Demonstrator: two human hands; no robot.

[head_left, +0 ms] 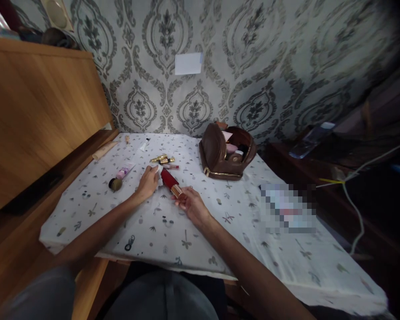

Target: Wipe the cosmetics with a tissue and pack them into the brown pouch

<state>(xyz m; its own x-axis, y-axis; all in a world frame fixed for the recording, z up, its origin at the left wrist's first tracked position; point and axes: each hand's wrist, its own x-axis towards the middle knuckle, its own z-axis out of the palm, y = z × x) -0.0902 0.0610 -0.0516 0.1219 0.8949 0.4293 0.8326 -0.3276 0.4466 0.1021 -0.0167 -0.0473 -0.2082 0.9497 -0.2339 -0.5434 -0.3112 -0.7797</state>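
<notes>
My right hand [194,205] is closed round the gold end of a red cosmetic bottle [168,178], which is tilted above the cloth with its red end pointing away to the left. At that far end my left hand [148,182] pinches a small white piece like tissue [159,169] against or close beside the bottle; contact is hard to make out. Just beyond lie several gold tubes [162,158] and a slim pink tube [171,166]. To the left are a pink-and-white squeeze tube [124,171] and a round brush [115,184].
An open brown leather bag [216,153] with cosmetics inside stands at the back right. A small white tube [145,144] and a beige tube [104,150] lie at the back left. A wooden cabinet [46,115] borders the left side. A blurred-out item [288,209] lies at the right.
</notes>
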